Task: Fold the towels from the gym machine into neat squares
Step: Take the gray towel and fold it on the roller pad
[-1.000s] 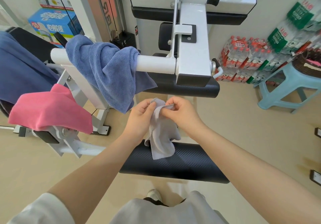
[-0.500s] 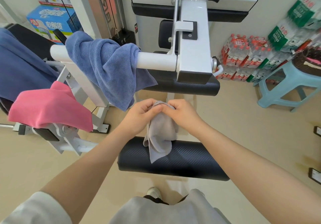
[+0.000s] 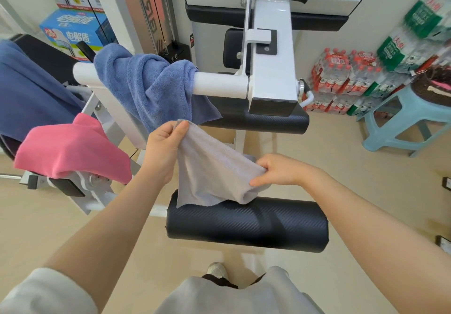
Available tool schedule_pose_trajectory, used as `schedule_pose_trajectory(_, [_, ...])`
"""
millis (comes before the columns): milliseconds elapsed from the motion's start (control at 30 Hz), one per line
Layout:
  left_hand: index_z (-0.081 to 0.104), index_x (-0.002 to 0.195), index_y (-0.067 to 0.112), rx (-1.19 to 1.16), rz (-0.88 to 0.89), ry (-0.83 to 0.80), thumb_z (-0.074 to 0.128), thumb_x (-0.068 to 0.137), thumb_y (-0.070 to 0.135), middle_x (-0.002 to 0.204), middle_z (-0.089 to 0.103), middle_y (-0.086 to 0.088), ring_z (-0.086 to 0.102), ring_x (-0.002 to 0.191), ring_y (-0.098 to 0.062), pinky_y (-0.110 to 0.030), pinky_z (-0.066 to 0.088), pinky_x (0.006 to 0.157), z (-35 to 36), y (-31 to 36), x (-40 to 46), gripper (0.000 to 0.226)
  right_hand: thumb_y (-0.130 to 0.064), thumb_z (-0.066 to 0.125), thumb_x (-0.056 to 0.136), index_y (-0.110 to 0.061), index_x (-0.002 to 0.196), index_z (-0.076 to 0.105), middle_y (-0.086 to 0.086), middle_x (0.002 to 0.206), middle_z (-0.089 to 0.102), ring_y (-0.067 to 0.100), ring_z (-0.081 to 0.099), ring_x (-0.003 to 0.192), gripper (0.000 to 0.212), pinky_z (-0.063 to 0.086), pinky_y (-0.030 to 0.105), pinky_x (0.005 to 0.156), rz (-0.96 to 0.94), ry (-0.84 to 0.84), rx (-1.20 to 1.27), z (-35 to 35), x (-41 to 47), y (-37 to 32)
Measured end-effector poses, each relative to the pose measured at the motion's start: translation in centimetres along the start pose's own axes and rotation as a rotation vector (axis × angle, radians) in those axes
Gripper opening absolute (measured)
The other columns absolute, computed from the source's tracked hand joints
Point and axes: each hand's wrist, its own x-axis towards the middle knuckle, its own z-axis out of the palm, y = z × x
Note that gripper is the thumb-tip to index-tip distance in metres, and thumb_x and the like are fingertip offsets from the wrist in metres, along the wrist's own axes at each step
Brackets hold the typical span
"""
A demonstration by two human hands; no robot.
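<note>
I hold a small grey towel (image 3: 210, 169) stretched between both hands above a black padded roller (image 3: 246, 226) of the gym machine. My left hand (image 3: 163, 150) pinches its upper left corner. My right hand (image 3: 275, 169) grips its right edge lower down, and the loose bottom hangs onto the roller. A blue towel (image 3: 151, 87) is draped over the white bar (image 3: 219, 84) behind. A pink towel (image 3: 70, 152) lies over the machine frame at the left. A dark blue cloth (image 3: 29, 99) hangs at the far left edge.
The white machine arm (image 3: 271, 65) and a second black pad (image 3: 258, 121) stand right behind my hands. A light blue plastic stool (image 3: 400, 121) is at the right, with packs of water bottles (image 3: 341, 79) against the wall. Boxes (image 3: 73, 33) are stacked at the back left.
My hands, which were together at the towel's top, have moved apart: the left went up and left, the right went down and right. The bunched grey towel is now spread between them.
</note>
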Motion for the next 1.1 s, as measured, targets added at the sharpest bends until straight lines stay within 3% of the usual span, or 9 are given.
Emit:
schedule_pose_trajectory(100, [0.062,0.062,0.024,-0.053,-0.007,0.034,0.058,0.090,0.021,0.064,0.054,0.011,0.046,0.069,-0.007,-0.025,0.038,0.071,-0.5,0.1,0.4,0.029,-0.046,0.054,0.085,-0.017,0.086,0.059,-0.001,0.077,0.054,0.018,0.051,0.075,0.030,0.043,0.032,0.081,0.085,0.039,-0.511,0.1,-0.2,0.9])
schedule_pose_trajectory(200, [0.061,0.070,0.020,-0.005,0.018,0.070,0.057,0.091,0.019,0.067,0.054,0.009,0.046,0.068,-0.005,-0.022,0.038,0.069,-0.8,0.0,0.8,0.021,-0.043,0.045,0.091,-0.022,0.111,0.060,0.002,0.105,0.063,0.020,0.054,0.102,0.032,0.034,0.036,0.099,0.120,0.297,-0.794,0.0,-0.3,2.1])
schedule_pose_trajectory(300, [0.060,0.072,0.019,0.020,0.024,0.082,0.056,0.091,0.017,0.065,0.055,0.010,0.047,0.064,-0.002,-0.018,0.040,0.066,-1.3,-0.3,1.0,0.020,-0.044,0.044,0.092,-0.021,0.124,0.052,0.003,0.125,0.059,0.022,0.050,0.116,0.041,0.036,0.038,0.101,0.101,0.539,-0.657,-0.4,-0.6,3.1])
schedule_pose_trajectory(533, [0.061,0.077,0.019,0.033,-0.006,0.025,0.057,0.090,0.012,0.065,0.059,0.012,0.050,0.068,-0.004,-0.020,0.041,0.071,-1.8,-1.6,1.5,0.016,-0.026,0.046,0.096,-0.015,0.115,0.062,0.008,0.111,0.063,0.023,0.056,0.102,0.028,0.047,0.034,0.087,0.092,0.871,-0.395,-1.0,-0.8,4.3])
schedule_pose_trajectory(633, [0.061,0.077,0.017,0.016,-0.017,0.028,0.058,0.090,0.012,0.070,0.057,0.005,0.050,0.070,-0.007,-0.023,0.040,0.074,-1.5,-1.7,1.4,0.014,-0.024,0.054,0.092,-0.009,0.104,0.070,0.010,0.106,0.059,0.026,0.053,0.098,0.024,0.046,0.031,0.078,0.052,0.922,-0.379,-0.9,-0.8,4.9])
schedule_pose_trajectory(800, [0.059,0.074,0.017,0.025,-0.039,-0.011,0.059,0.089,0.012,0.057,0.060,0.016,0.051,0.064,-0.003,-0.020,0.042,0.071,-1.6,-2.2,1.4,0.016,-0.036,0.064,0.085,-0.010,0.088,0.076,0.009,0.118,0.056,0.030,0.045,0.113,0.028,0.039,0.039,0.088,0.130,0.935,-0.540,-0.7,-1.3,5.6])
schedule_pose_trajectory(900, [0.059,0.072,0.018,0.052,-0.051,-0.018,0.061,0.087,0.013,0.057,0.060,0.016,0.051,0.064,-0.004,-0.021,0.042,0.072,-1.9,-2.4,1.7,0.016,-0.047,0.056,0.087,-0.013,0.095,0.073,0.005,0.125,0.053,0.025,0.043,0.118,0.039,0.038,0.038,0.091,0.266,0.859,-0.482,-0.9,-1.3,6.2])
schedule_pose_trajectory(967, [0.060,0.073,0.019,0.119,-0.032,-0.031,0.061,0.088,0.014,0.062,0.059,0.012,0.050,0.065,-0.005,-0.022,0.040,0.070,-1.7,-2.5,1.8,0.016,-0.045,0.054,0.089,-0.011,0.095,0.067,0.007,0.113,0.059,0.025,0.052,0.103,0.037,0.042,0.034,0.078,0.336,0.859,-0.324,-1.2,-1.0,6.1])
schedule_pose_trajectory(1100, [0.059,0.075,0.018,0.209,-0.028,-0.017,0.055,0.092,0.017,0.062,0.052,0.008,0.044,0.060,-0.004,-0.017,0.039,0.060,-0.7,-2.2,2.3,0.017,-0.021,0.063,0.087,-0.017,0.082,0.051,0.004,0.084,0.056,0.022,0.053,0.080,0.014,0.037,0.024,0.058,0.277,0.931,0.483,-1.7,-0.3,5.9])
